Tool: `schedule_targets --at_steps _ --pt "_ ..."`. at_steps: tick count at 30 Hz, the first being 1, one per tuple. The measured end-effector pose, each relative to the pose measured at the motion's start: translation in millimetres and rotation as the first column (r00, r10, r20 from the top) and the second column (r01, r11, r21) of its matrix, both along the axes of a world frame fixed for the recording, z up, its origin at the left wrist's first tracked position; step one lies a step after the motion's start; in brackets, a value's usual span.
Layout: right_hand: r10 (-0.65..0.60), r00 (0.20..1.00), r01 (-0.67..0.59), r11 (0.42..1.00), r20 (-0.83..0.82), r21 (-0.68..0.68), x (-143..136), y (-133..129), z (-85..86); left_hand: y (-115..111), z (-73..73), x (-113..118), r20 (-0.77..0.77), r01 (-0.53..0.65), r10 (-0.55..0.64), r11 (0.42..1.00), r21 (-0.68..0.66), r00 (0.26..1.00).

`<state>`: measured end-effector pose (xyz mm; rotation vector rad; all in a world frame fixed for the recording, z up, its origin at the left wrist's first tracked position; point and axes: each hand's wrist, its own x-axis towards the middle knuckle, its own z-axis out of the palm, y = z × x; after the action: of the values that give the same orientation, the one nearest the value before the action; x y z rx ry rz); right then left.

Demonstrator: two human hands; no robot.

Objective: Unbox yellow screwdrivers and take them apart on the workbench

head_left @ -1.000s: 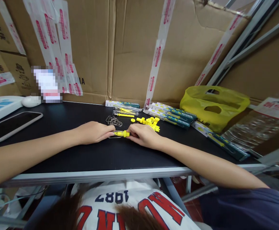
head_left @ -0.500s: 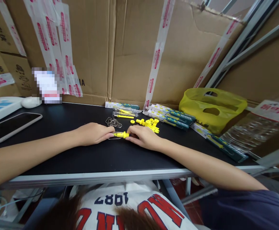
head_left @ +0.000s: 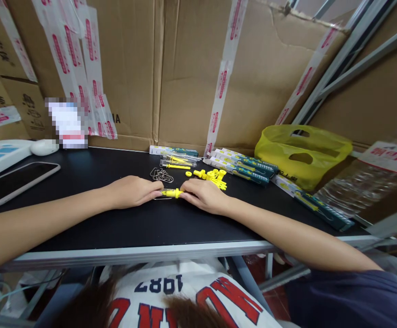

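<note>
Between my hands lies a slim clear tube with a yellow plastic fitting [head_left: 173, 193], held level just over the black table top [head_left: 144, 228]. My left hand [head_left: 132, 191] pinches its clear end, and a thin metal wire shows below those fingers. At the yellow end, my right hand [head_left: 203, 195] has thumb and fingers closed; the fingertips partly hide that tip. Bent metal wire clips [head_left: 162, 175] sit in a heap just beyond my left fingers. Loose yellow plastic parts [head_left: 216, 177] are scattered behind my right hand. Clear tubes with yellow rods [head_left: 180, 161] lie farther back.
Slim green-and-white boxes [head_left: 239, 166] are stacked at the back right, near a yellow plastic bag [head_left: 301, 157]. Another such box [head_left: 314, 205] lies before the bag. A phone [head_left: 19, 182] and a white power strip [head_left: 3, 157] occupy the left. Cardboard [head_left: 126, 68] walls the back.
Both hands stay in nearly the same place. My right fingertips have shifted slightly at the yellow fitting, whose end now looks more tapered.
</note>
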<state>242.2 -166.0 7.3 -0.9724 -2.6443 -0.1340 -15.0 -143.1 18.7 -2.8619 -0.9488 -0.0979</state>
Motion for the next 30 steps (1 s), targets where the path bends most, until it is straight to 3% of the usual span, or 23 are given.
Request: schedule_targets --at_steps 9,23,30 --pt "0.051 0.997 -0.047 0.996 -0.053 0.074 0.6 -0.3 -2.1 -1.4 1.3 0.8 -0.047 -0.018 0.018 1.0 0.01 0.999" --pt "0.019 0.999 -0.018 1.0 -0.029 0.014 0.6 2.7 -3.5 1.0 -2.2 -0.5 -0.045 -0.001 0.002 1.0 0.026 0.999" --pt "0.081 0.996 -0.078 0.99 -0.026 0.119 0.0 1.2 -2.9 0.3 -1.8 -0.1 -0.042 -0.006 0.007 1.0 0.025 0.999"
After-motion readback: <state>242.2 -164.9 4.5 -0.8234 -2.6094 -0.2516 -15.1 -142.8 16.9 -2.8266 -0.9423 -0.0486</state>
